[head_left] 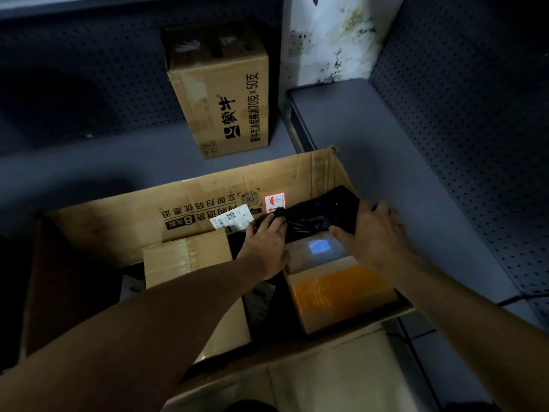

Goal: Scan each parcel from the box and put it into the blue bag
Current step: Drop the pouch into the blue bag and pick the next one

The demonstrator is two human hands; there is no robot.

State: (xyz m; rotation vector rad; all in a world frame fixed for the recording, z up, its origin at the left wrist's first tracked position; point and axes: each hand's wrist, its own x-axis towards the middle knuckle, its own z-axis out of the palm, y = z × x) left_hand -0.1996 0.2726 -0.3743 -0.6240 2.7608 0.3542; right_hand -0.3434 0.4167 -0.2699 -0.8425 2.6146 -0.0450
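A large open cardboard box (208, 200) sits in front of me with several parcels inside. Both my hands reach into its far right corner. My left hand (267, 242) grips the left end of a black plastic-wrapped parcel (315, 217), whose white shipping label (231, 220) sticks out to the left. My right hand (371, 233) holds the parcel's right end together with a dark flat object, thumb underneath. Below them lie a grey parcel with a blue patch (319, 248), a parcel with orange tape (338, 289) and a taped brown carton (187, 257). No blue bag is in view.
A tall printed carton (222, 93) stands upright on the grey shelf behind the box. Dark pegboard walls (475, 129) close in at the back left and right. A grey shelf surface (401, 162) runs along the right of the box. The light is dim.
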